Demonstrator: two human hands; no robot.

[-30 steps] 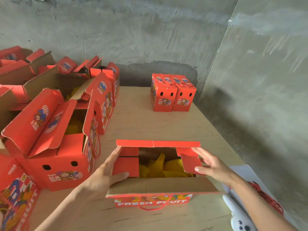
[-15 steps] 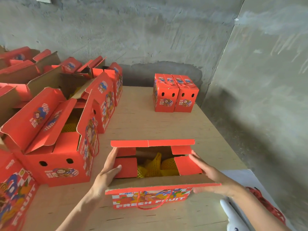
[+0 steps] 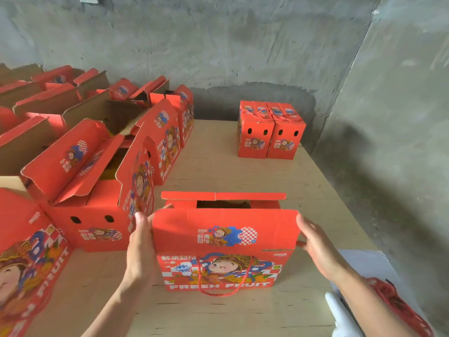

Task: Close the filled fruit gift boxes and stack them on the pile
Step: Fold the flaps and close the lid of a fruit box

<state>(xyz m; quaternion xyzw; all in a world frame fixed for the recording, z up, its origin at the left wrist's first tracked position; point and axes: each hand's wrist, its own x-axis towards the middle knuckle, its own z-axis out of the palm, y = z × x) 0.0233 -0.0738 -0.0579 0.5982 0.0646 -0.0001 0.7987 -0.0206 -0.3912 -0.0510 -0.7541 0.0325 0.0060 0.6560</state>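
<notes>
Since half a second back: the near flap [image 3: 226,227] of the box [image 3: 223,271] has swung up and over the opening. Its printed face is now up and the yellow fruit netting is hidden. Both hands have left the end tabs and gone to the flap's outer edges.

Box sits near centre on the table [image 3: 218,161], just right of the open boxes [image 3: 92,190]. The pile [image 3: 269,132] (two closed boxes side by side) is far right by the wall, well apart.

Why this hold, my read: the hands bracket the flap left and right so it comes down square and meets the far flap [image 3: 222,196], which stands at the far edge. A dark gap shows between the two flaps, so it isn't closed yet.

Pose:
- Left hand [image 3: 141,249] lies flat along the box's left end. Fingers are straight and together, tips near the flap's far-left corner, touching cardboard and wrapping nothing.
- Right hand [image 3: 315,244] mirrors it at the right edge. Fingers are straight, thumb pointing in below the flap edge; can't tell if the thumb makes contact.
- Both forearms come in from the near side, angled inward.

Handle [image 3: 218,288] cord hangs loose on the near face. The next move likely needs both flaps pressed together, and the end tabs could spring up underneath.
</notes>
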